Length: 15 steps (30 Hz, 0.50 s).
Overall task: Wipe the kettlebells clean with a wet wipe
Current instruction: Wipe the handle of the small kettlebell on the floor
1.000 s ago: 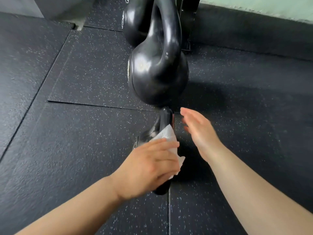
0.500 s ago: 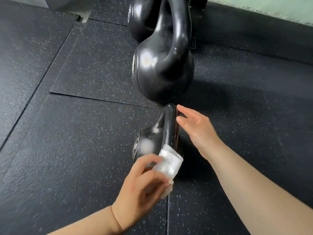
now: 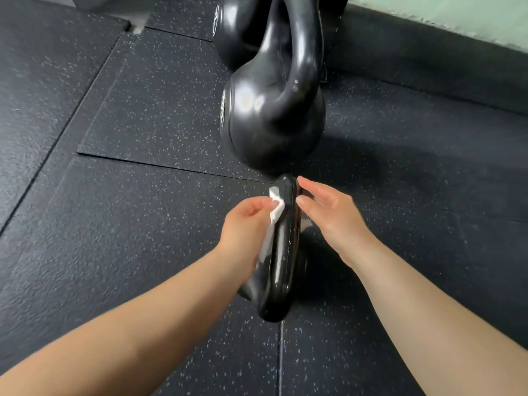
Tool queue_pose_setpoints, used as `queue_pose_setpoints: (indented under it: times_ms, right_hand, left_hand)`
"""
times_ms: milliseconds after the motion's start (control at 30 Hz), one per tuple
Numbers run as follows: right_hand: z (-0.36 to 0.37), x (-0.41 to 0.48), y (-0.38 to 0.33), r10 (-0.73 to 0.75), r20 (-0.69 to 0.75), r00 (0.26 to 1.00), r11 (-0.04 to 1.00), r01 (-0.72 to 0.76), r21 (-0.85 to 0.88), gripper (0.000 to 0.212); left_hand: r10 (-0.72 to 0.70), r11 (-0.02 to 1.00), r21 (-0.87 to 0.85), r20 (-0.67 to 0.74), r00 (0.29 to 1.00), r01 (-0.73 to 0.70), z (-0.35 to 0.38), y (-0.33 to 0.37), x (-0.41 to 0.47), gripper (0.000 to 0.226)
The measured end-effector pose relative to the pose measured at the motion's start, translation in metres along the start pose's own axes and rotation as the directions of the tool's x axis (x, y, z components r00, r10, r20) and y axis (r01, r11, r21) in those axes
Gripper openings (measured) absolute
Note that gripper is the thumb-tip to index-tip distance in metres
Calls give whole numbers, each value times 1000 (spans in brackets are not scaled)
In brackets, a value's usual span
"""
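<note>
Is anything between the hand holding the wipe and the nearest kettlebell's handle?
Nothing visible. The left hand presses the wet wipe directly against the left side of the handle of the nearest kettlebell; the right hand sits at its other side.

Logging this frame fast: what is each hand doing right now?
Left hand: grips the wet wipe against the handle of the near kettlebell.
Right hand: open, holding nothing, fingertips at the handle's other side.
</note>
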State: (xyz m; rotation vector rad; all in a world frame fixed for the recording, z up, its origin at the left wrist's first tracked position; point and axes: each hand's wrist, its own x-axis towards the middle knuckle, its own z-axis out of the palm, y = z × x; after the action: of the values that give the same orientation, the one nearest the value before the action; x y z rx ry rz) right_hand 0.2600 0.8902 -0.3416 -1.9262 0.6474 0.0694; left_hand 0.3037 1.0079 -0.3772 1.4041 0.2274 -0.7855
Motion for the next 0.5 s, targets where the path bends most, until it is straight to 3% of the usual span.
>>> queue_pose_setpoints:
  times_ms: [200,233,300,367,400,500]
  right_hand:
    - [-2,2,-2,4,-1,1000,994,-4,-111,41]
    - [-1,1,1,21,25,999,996,-19,-87,41]
    - [0,-1,10,127,146,981,982,-145,124,38]
    - [1,-4,19,269,346,899,849,-391,355,29]
    - [1,-6,20,285,435,854,799,-463,384,24]
    - [1,-7,23,275,483,831,839,-453,301,24]
  left_hand:
    - [-110,991,-44,246,963,124,-18,-16,-18,7]
    - [-116,988,-67,283,952,141,-19,-15,-17,7]
    - [-110,981,-113,342,933,157,-19,-15,-17,18]
    - [-110,984,-98,305,946,146,-17,-14,-20,19]
    - [-101,992,-51,264,959,119,-17,-14,-20,15]
    - [-3,991,131,159,987,-18,-15,-12,-20,12]
